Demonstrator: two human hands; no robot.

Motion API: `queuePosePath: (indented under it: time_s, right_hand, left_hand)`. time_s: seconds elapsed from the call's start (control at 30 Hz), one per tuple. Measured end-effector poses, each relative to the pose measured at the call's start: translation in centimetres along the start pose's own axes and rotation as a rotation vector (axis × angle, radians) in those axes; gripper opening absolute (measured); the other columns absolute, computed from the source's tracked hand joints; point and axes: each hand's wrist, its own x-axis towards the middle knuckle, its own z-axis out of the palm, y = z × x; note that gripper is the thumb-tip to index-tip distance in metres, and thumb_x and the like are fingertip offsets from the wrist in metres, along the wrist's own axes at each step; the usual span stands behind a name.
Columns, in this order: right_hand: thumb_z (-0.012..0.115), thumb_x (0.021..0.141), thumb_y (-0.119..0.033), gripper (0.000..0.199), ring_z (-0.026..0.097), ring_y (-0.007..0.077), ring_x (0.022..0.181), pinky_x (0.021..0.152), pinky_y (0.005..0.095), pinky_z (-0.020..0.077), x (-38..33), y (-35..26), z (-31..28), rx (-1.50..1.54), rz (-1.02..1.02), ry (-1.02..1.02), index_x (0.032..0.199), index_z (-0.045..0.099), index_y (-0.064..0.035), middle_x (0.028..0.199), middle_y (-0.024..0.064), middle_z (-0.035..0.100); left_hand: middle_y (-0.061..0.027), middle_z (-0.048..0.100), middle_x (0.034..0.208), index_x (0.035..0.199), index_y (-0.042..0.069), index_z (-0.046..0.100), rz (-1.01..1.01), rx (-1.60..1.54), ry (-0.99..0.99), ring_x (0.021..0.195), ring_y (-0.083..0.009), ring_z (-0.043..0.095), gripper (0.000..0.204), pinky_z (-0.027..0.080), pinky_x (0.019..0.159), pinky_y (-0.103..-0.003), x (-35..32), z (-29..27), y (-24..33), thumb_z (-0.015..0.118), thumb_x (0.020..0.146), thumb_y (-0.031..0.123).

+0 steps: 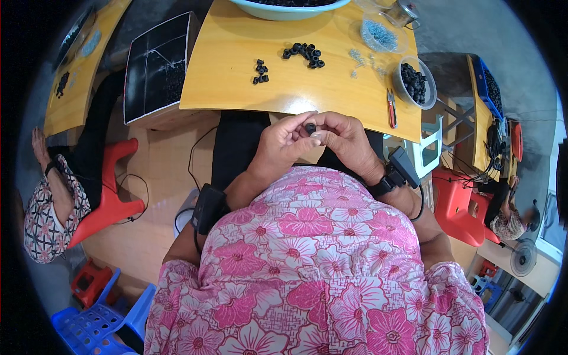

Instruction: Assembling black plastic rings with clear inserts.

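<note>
- Pinching a small black ring (310,128) between you, your left hand (283,144) and right hand (343,139) meet fingertip to fingertip just below the near edge of the yellow table (236,65).
- Your left fingers curl in from the left and your right thumb and forefinger close on the ring from the right, so the ring sits at the point where both hands touch, above your lap.
- On the table beyond your hands lie a loose cluster of black rings (305,54) and, to its left, a smaller clump of black pieces (260,71), both well apart from your fingers.
- At the far right of the table stands a round clear tub of black rings (415,82), with a clear lidded container of small pale blue parts (380,35) behind it and scattered pale bits (358,59) between them and the cluster.
- A red-handled tool (391,107) lies near the table's right edge.
- A wide light-blue basin (290,8) sits at the far edge.
- A black box with white edges (156,66) stands left of the table.
- No label is readable from here.
</note>
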Motion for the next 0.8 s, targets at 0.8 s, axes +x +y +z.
queuePosePath:
  time_s: [0.8]
  right_hand:
    - [0.062, 0.089, -0.004, 0.022, 0.059, 0.0128, 0.086, 0.077, 0.0272, 0.0489, 0.0, -1.0, 1.0, -0.272, -0.096, 0.096, 0.109, 0.060, 0.0016, 0.093, 0.0071, 0.064]
  left_hand:
    - [-0.0048, 0.058, 0.111, 0.133, -0.006, 0.048, 0.094, -0.092, 0.003, 0.098, -0.0093, 0.054, 0.045, 0.045, 0.088, -0.023, 0.0, 0.3, 0.4, 0.062, 0.092, 0.004]
